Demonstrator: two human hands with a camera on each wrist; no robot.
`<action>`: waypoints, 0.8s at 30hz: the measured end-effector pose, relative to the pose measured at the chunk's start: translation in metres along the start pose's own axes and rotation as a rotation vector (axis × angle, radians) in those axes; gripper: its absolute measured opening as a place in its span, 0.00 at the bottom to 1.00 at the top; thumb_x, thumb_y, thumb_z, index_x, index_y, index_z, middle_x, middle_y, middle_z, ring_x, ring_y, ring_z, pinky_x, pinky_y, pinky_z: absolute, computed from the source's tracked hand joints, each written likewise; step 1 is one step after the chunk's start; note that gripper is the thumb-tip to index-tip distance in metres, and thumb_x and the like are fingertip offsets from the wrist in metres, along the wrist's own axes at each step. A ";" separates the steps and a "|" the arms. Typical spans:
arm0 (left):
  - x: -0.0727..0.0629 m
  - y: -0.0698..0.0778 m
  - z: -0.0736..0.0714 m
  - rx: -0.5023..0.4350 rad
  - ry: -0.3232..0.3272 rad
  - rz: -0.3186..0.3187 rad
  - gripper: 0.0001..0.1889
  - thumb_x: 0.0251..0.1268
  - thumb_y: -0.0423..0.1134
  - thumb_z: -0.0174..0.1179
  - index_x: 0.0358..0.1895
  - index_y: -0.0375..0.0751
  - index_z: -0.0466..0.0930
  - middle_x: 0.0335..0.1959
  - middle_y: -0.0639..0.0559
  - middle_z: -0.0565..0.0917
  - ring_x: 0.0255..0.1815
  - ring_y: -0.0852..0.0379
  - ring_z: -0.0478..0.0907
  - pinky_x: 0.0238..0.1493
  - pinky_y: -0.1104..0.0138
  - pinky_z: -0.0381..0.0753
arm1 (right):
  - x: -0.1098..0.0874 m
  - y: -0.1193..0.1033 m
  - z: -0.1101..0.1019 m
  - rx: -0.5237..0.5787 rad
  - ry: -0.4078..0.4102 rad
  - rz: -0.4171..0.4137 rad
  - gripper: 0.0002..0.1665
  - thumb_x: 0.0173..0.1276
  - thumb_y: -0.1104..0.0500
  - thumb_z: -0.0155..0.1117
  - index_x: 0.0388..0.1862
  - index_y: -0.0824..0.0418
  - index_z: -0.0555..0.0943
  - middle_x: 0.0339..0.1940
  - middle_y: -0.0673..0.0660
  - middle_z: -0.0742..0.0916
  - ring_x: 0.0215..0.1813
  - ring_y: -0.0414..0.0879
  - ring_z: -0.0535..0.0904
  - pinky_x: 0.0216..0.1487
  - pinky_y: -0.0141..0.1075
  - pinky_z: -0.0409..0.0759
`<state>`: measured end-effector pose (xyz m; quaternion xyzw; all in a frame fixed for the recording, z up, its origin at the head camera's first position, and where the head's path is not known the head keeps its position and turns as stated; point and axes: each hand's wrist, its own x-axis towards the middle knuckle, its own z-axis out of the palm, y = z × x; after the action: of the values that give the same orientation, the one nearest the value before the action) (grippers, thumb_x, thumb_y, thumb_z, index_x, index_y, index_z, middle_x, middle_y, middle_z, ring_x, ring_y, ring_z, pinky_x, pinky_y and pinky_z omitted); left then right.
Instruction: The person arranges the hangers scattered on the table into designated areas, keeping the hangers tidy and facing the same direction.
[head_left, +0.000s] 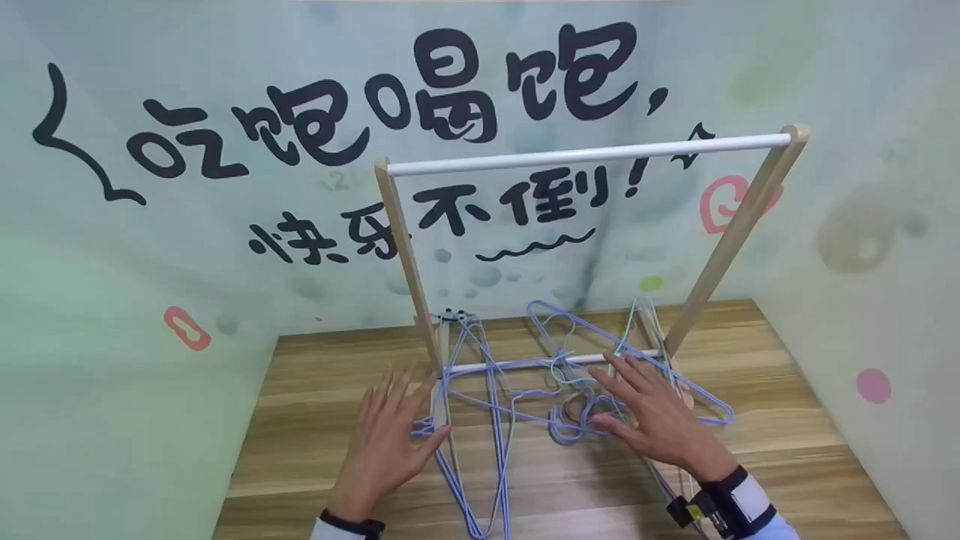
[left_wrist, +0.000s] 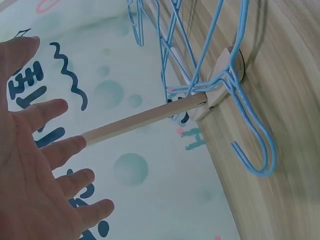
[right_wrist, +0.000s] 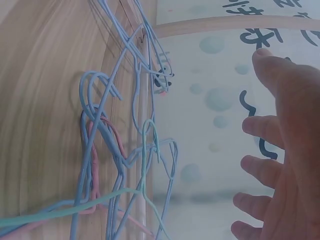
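Both hands hover over wire clothes hangers around the base of a wooden rack with white bars (head_left: pixel 585 155). My left hand (head_left: pixel 390 442) has spread, straight fingers and grips nothing; it is nearest the rack's left foot and the blue hangers (head_left: pixel 495 420) there. A doubled blue hook (left_wrist: pixel 262 172) juts over the tabletop in the left wrist view. My right hand (head_left: pixel 652 412), fingers apart and holding nothing, is above a tangle of hangers at the rack's right side. In the right wrist view, blue hangers, a mint-green hanger (right_wrist: pixel 100 201) and a pink hanger (right_wrist: pixel 95 175) overlap.
The rack's left post (head_left: pixel 409 262) and right post (head_left: pixel 735 240) stand upright on the wood-grain table (head_left: pixel 300 450). Pale green walls with black lettering (head_left: pixel 457 82) close in the back and sides. A black band with a small device (head_left: pixel 709 510) circles the right wrist.
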<state>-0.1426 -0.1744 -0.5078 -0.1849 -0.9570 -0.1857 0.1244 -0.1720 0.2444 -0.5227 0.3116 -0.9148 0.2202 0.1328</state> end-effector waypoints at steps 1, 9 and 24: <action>0.001 0.000 0.000 -0.002 0.002 0.000 0.38 0.68 0.62 0.62 0.76 0.48 0.67 0.78 0.37 0.59 0.78 0.32 0.49 0.70 0.34 0.50 | -0.001 0.000 0.000 -0.001 0.000 0.003 0.40 0.71 0.43 0.68 0.76 0.56 0.71 0.78 0.62 0.66 0.77 0.66 0.57 0.69 0.67 0.57; 0.022 -0.005 -0.018 -0.060 0.134 -0.029 0.38 0.66 0.50 0.69 0.74 0.36 0.66 0.75 0.34 0.64 0.73 0.31 0.59 0.68 0.36 0.60 | -0.011 0.010 0.001 0.016 0.053 -0.006 0.37 0.70 0.45 0.70 0.73 0.57 0.73 0.74 0.62 0.72 0.73 0.65 0.65 0.64 0.67 0.65; 0.087 -0.002 -0.057 -0.109 0.319 -0.166 0.38 0.69 0.50 0.67 0.74 0.33 0.65 0.70 0.34 0.71 0.67 0.36 0.71 0.62 0.45 0.73 | -0.074 0.031 0.015 0.052 0.170 0.179 0.11 0.61 0.64 0.78 0.41 0.62 0.86 0.37 0.52 0.83 0.39 0.46 0.80 0.37 0.43 0.81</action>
<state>-0.2123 -0.1721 -0.4307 -0.0798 -0.9256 -0.2741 0.2487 -0.1366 0.2967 -0.5739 0.2123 -0.9183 0.2806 0.1814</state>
